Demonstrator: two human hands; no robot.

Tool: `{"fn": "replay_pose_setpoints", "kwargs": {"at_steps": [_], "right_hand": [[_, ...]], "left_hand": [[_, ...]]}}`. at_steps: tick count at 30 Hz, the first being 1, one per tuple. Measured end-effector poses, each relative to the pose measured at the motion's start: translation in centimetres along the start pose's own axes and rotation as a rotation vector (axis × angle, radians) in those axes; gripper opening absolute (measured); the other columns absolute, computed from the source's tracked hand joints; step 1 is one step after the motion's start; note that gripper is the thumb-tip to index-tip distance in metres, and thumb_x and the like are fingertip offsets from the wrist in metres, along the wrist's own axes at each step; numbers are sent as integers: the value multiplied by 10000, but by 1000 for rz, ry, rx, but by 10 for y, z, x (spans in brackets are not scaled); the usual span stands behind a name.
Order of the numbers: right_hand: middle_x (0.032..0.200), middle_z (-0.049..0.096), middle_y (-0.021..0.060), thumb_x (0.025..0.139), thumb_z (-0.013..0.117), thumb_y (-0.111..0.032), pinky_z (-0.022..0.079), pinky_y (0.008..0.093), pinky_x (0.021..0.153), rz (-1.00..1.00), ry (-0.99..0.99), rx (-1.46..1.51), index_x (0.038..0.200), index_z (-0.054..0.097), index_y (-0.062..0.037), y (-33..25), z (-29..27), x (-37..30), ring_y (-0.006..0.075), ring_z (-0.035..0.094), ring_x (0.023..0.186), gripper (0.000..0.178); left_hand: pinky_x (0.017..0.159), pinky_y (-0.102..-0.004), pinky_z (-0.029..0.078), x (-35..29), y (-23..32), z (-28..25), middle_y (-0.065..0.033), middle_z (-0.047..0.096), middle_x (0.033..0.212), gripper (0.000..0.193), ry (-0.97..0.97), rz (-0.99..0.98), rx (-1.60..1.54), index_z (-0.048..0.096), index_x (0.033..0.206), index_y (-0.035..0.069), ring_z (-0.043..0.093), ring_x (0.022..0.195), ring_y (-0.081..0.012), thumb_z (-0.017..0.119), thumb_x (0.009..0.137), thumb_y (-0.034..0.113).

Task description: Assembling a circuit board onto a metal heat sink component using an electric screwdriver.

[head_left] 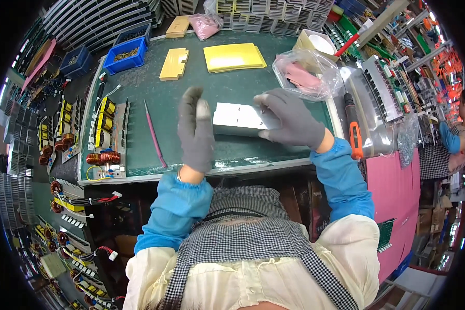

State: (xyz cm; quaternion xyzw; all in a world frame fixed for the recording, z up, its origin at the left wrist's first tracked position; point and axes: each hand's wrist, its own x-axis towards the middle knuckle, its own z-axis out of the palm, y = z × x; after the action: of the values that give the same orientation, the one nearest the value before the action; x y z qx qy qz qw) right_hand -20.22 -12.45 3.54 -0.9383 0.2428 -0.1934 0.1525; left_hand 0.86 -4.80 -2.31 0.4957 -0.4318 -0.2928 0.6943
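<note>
- Circuit board [108, 129] with copper coils and yellow components: seen well to the left of the metal block [237, 117], along the left edge of the green tabletop [163, 103].
- Blue bin [126, 65]: placed beyond the metal block and well to its left; filled with small brass-coloured parts.
- Slim purple tool [153, 133]: laid lengthwise to the left of the metal block, handle toward the near edge.
- Notched yellow plate [173, 65]: laid flat, beyond and to the left of the metal block.
- Left hand [196, 139], grey-gloved: held upright just left of the metal block, not touching it; fingers extended, nothing grasped.
- Yellow sheets [233, 58]: stacked directly beyond the metal block.
- Metal block: located near the front of the tabletop, between both hands; silvery top face, small holes noted. Whether it is lifted cannot be told.
- Right hand [295, 121], grey-gloved: metal block pinched at its right end between thumb and fingers.
- Clear plastic bag [327, 87], pink material inside: placed beyond and right of the metal block.
- Orange-and-black screwdriver [354, 135]: laid well to the right of the metal block.
</note>
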Motion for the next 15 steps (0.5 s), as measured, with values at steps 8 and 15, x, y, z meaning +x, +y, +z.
{"fn": "replay_pose_setpoints", "kwargs": {"at_steps": [8, 15], "right_hand": [[1346, 521, 210, 721, 825, -383, 435, 423, 1025, 312, 351, 63, 1448, 365, 12, -11, -2, -80, 365, 517, 1245, 947], [1454, 405, 269, 846, 727, -418, 333, 406, 1118, 515, 500, 709, 1513, 144, 94, -27, 78, -83, 327, 430, 1348, 1023]], "left_hand": [[1040, -386, 417, -30, -7, -5, -243, 488, 1384, 713, -260, -155, 142, 302, 1474, -46, 511, 1256, -292, 622, 934, 291], [1043, -392, 420, -30, -10, -2, -234, 535, 1327, 782, -344, -202, 201, 237, 1494, -67, 545, 1219, -296, 653, 892, 210]]}}
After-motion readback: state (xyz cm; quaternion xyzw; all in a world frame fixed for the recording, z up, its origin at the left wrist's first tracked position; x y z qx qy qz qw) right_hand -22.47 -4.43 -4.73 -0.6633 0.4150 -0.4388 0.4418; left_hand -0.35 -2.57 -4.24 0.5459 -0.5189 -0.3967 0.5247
